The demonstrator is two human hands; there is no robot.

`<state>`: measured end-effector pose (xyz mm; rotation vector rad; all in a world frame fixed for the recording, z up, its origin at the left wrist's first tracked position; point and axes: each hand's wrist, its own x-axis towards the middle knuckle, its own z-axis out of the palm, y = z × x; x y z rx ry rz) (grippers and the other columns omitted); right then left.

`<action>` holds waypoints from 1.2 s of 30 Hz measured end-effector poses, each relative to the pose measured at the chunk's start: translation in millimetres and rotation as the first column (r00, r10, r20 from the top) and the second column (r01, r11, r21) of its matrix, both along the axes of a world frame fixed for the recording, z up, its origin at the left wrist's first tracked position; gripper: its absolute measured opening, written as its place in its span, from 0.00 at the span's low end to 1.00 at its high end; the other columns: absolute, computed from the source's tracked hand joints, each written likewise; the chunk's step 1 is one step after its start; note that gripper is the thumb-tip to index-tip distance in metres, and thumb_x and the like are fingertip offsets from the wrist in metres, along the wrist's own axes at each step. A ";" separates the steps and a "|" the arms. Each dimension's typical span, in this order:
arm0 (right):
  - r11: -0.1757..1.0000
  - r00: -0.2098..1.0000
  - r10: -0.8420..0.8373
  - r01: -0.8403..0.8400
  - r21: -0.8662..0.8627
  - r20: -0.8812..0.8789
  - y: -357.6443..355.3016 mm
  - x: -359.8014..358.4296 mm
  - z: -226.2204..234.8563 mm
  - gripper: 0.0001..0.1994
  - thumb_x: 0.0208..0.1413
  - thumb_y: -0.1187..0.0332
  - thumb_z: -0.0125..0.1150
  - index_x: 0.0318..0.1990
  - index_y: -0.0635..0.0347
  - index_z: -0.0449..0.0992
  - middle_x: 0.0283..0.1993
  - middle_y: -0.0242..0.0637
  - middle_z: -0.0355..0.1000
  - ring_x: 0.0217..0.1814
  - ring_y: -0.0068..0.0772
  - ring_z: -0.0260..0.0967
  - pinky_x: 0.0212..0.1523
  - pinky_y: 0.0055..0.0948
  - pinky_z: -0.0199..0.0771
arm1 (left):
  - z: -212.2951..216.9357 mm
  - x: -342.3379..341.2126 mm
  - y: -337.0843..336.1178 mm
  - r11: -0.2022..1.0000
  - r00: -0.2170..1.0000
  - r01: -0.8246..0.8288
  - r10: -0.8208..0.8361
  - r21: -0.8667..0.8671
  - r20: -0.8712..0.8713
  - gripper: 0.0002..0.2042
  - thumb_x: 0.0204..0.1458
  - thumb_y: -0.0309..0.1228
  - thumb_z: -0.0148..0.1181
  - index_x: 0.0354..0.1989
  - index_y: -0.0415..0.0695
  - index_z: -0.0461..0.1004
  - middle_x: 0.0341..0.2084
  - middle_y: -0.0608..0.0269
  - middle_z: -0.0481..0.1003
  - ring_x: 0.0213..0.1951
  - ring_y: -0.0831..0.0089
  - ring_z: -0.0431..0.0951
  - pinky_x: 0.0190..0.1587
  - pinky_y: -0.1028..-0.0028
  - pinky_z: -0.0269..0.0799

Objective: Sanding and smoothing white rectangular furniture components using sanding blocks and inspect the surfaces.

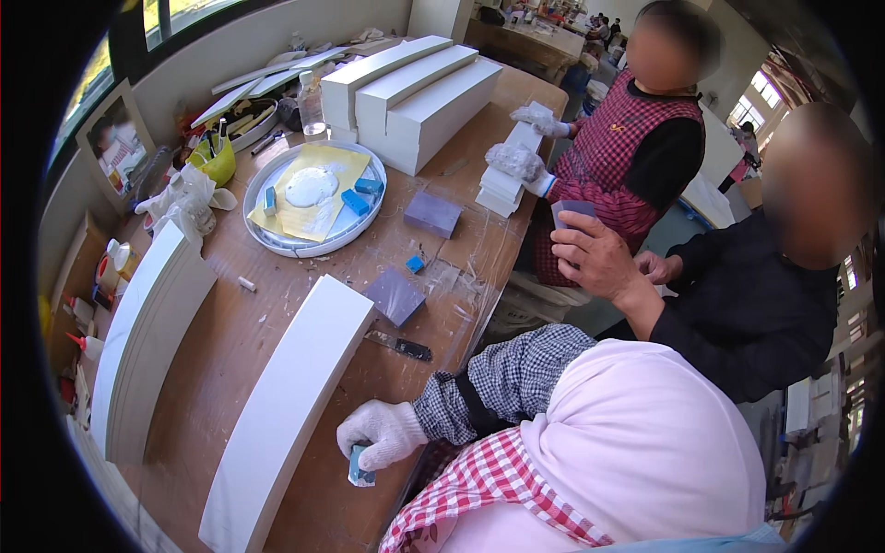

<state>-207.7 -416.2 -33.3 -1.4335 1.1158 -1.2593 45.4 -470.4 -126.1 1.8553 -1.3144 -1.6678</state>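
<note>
My right hand point(383, 433), in a white knit glove and a black-and-white checked sleeve, comes in from the right. Its fingers close round a small blue block point(362, 472), held low over the brown table. To its left lies a long, slightly curved white board point(288, 405), apart from the hand. A dark flat blade tool point(398, 346) rests beyond my hand, against the board's edge. Past that are a purple-grey block point(395, 297) and a small bright blue block point(415, 264). My left hand does not show.
A curved white piece point(138, 341) stands at left. Farther off are a round white tray point(256, 236) with yellow sandpaper and powder, and stacked white blocks point(442, 115). At right, one co-worker point(636, 138) handles white strips; another point(737, 295) raises a purple-grey block.
</note>
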 end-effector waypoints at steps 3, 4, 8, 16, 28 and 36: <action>0.989 0.995 0.065 -0.075 0.128 0.079 -2.4 -0.1 -3.0 0.17 0.50 0.56 0.64 0.35 0.63 0.75 0.27 0.36 0.73 0.27 0.29 0.73 0.28 0.29 0.72 | -13.7 -18.1 -9.7 0.997 0.999 0.011 -0.009 0.071 -0.035 0.41 0.53 0.56 0.59 0.69 0.41 0.58 0.65 0.42 0.61 0.65 0.47 0.62 0.67 0.51 0.58; 0.991 0.994 0.052 -0.064 0.119 0.101 -3.1 -1.0 -4.1 0.17 0.50 0.56 0.64 0.35 0.63 0.75 0.27 0.36 0.73 0.27 0.29 0.73 0.28 0.29 0.72 | -16.8 -22.4 -12.4 0.995 0.999 0.024 -0.020 0.094 -0.043 0.41 0.53 0.56 0.59 0.69 0.41 0.58 0.64 0.42 0.61 0.64 0.47 0.62 0.67 0.51 0.58; 0.993 0.997 0.071 -0.073 0.090 0.035 -3.8 -4.4 -4.2 0.16 0.47 0.57 0.65 0.34 0.62 0.76 0.29 0.39 0.74 0.31 0.34 0.74 0.30 0.32 0.73 | -26.1 -37.3 -22.0 0.986 0.997 0.038 -0.025 0.164 -0.077 0.39 0.54 0.55 0.57 0.69 0.41 0.59 0.63 0.43 0.63 0.63 0.48 0.64 0.66 0.51 0.60; 0.992 0.996 0.084 -0.085 0.089 0.021 -2.8 -7.0 11.4 0.16 0.45 0.59 0.63 0.35 0.63 0.76 0.30 0.40 0.74 0.32 0.36 0.73 0.32 0.33 0.73 | -30.7 -41.5 -23.6 0.967 0.991 0.037 -0.003 0.250 -0.133 0.36 0.57 0.54 0.55 0.68 0.41 0.60 0.61 0.45 0.65 0.61 0.49 0.67 0.65 0.52 0.62; 0.998 0.985 -0.063 0.065 0.009 -0.162 23.1 -12.9 -0.8 0.14 0.48 0.60 0.64 0.36 0.61 0.75 0.30 0.40 0.74 0.31 0.36 0.74 0.33 0.32 0.74 | -26.5 6.8 35.5 0.885 0.936 -0.191 0.294 0.426 -0.192 0.32 0.61 0.52 0.51 0.66 0.41 0.62 0.58 0.47 0.69 0.58 0.52 0.71 0.63 0.52 0.65; 0.991 0.987 0.093 -0.078 0.112 -0.131 21.9 -19.8 11.3 0.10 0.52 0.64 0.62 0.37 0.61 0.76 0.31 0.41 0.76 0.33 0.33 0.75 0.36 0.31 0.76 | -22.6 87.1 142.2 0.640 0.705 -0.465 0.686 0.611 -0.182 0.29 0.64 0.51 0.48 0.66 0.41 0.63 0.56 0.48 0.71 0.56 0.53 0.74 0.62 0.52 0.68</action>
